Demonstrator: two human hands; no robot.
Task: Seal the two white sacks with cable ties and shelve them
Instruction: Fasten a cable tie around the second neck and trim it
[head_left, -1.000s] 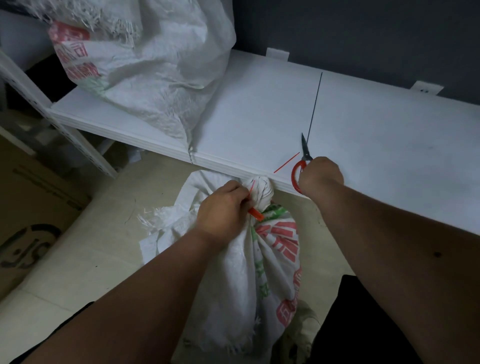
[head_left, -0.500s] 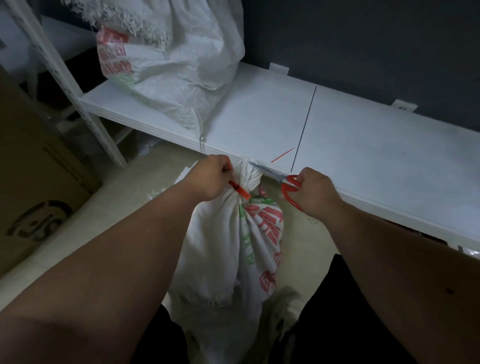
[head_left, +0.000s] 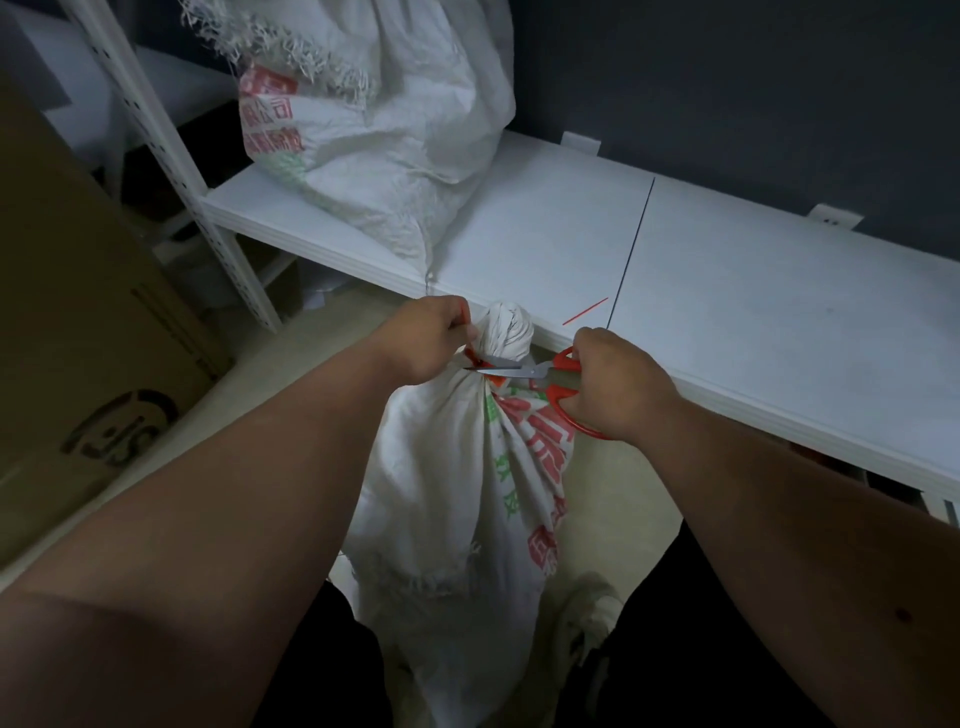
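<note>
Left hand (head_left: 434, 338) pinching red cable tie (head_left: 471, 357) at sack (head_left: 467, 467) neck; right hand (head_left: 613, 384) gripping scissors (head_left: 524, 371), blades meeting tie.

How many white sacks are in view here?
2. One sack sits on the shelf, upper left. The other sack stands on the floor before the shelf, its neck tied, between the left hand and right hand. Others may be out of frame.

Left hand (head_left: 435, 338): pinches the red cable tie (head_left: 471, 356) at the floor sack's (head_left: 467, 467) bunched neck.
Right hand (head_left: 615, 384): grips red-handled scissors (head_left: 540, 371), blades at the tie.
Second sack (head_left: 374, 130): on the shelf (head_left: 753, 312), beyond the floor sack.
</note>
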